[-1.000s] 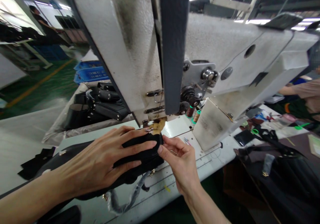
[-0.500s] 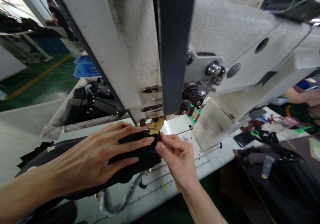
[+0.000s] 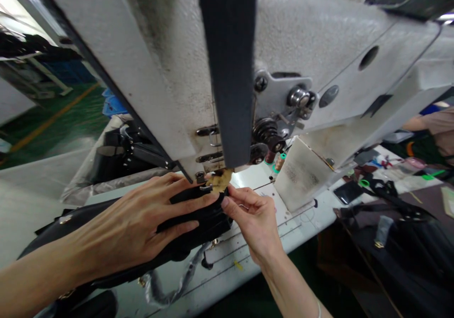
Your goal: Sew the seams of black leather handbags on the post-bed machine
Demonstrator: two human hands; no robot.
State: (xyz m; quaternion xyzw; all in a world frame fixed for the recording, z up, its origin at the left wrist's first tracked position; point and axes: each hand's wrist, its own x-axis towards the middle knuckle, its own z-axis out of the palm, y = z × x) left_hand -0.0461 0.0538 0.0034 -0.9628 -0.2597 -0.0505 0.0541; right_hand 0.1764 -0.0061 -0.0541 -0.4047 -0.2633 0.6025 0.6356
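A black bag (image 3: 209, 230), apparently leather-like, lies under the head of a large grey sewing machine (image 3: 170, 81). My left hand (image 3: 138, 226) rests palm down on it, fingers spread and pointing toward the needle area. At the bag's right end, my right hand (image 3: 253, 216) pinches its edge between thumb and forefinger. A torn yellowish piece (image 3: 220, 181), which looks like foam, sits at the presser area just above my left fingertips. The needle itself is hidden. A plastic-wrapped strap (image 3: 166, 292) hangs in a loop below the bag.
Thread spools (image 3: 279, 162) stand behind the machine head. Black bags fill a cloth-lined bin (image 3: 120, 178) at left. A phone (image 3: 349, 193) lies on the table at right, near another black bag (image 3: 407, 242). A person's arm (image 3: 414, 123) shows at far right.
My viewpoint has shifted slightly, so the machine head appears farther left and larger. Both hands keep their hold on the bag, whose right end shows slightly farther right.
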